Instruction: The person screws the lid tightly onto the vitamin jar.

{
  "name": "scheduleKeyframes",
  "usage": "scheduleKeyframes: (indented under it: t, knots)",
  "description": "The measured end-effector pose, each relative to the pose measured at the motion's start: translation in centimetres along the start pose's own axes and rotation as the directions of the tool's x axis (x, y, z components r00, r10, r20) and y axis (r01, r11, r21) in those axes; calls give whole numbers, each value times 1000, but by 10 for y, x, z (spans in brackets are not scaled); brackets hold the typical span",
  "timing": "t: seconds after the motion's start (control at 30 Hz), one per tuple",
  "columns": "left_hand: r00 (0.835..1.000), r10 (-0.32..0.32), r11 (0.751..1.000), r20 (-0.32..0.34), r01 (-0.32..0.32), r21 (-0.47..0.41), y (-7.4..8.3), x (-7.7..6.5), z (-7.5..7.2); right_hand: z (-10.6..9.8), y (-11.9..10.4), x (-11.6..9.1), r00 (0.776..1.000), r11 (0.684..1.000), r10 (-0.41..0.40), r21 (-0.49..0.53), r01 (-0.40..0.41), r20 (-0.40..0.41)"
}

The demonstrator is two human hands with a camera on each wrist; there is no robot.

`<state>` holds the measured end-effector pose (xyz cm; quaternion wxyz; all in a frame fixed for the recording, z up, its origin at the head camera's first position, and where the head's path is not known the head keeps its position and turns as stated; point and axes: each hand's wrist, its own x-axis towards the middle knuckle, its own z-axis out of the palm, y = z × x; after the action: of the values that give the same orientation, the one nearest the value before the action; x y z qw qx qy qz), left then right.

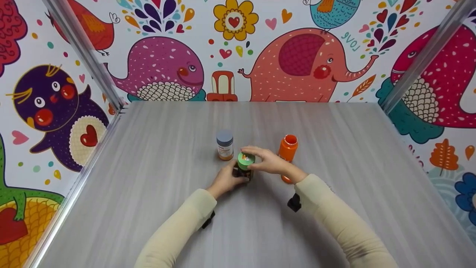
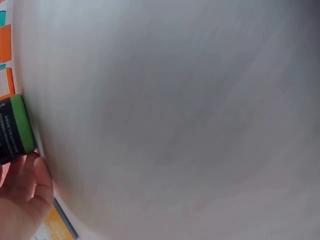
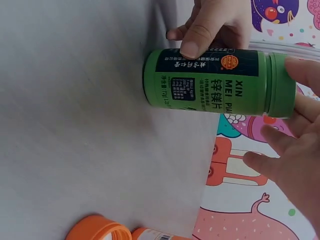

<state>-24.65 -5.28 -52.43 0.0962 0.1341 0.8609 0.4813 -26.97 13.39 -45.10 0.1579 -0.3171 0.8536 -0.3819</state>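
Observation:
A green pill bottle [image 3: 200, 82] with a black label panel stands on the table, its round green cap [image 1: 245, 160] still on. My left hand [image 1: 227, 178] grips the bottle low on its body, thumb on the near side. Around the cap curl the thumb and fingers of my right hand [image 1: 270, 160]. The left wrist view catches only part of the left hand [image 2: 27, 192] beside the bottle's green end. Just left of the hands stands a clear bottle with a grey lid [image 1: 224, 138]. To the right, an orange bottle [image 1: 288, 148] stands uncapped, partly hidden by my right hand.
An orange cap [image 3: 95, 230] lies on the table near the orange bottle, partly behind my right wrist in the head view. The grey wood-grain table [image 1: 167, 149] is bordered by walls [image 1: 230, 56] printed with cartoon animals. Metal posts [image 1: 420, 61] rise at the back corners.

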Motion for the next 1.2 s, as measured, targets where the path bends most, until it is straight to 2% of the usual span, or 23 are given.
scheduleKeyframes:
  t: [0.13, 0.3, 0.67, 0.87, 1.2]
  knots:
    - [1000, 17, 1000, -3, -17, -4, -1, 0, 0, 2, 1, 1, 1000, 1000, -4, 9, 4, -29]
    - [998, 55, 998, -10, -55, -14, -1, 0, 0, 7, 1, 2, 993, 999, -30, -21, 28, -113]
    - [999, 37, 999, -31, -37, 5, 0, 0, 1, 18, 2, 4, 969, 1000, 5, -22, -11, -246]
    - [999, 45, 999, -28, -45, 5, -1, 0, 1, 24, 0, 6, 955, 997, 73, 2, -76, -288]
    - [998, 52, 998, -26, -53, -42, -2, -2, 1, 34, -6, 9, 908, 984, 160, -7, -176, -388]
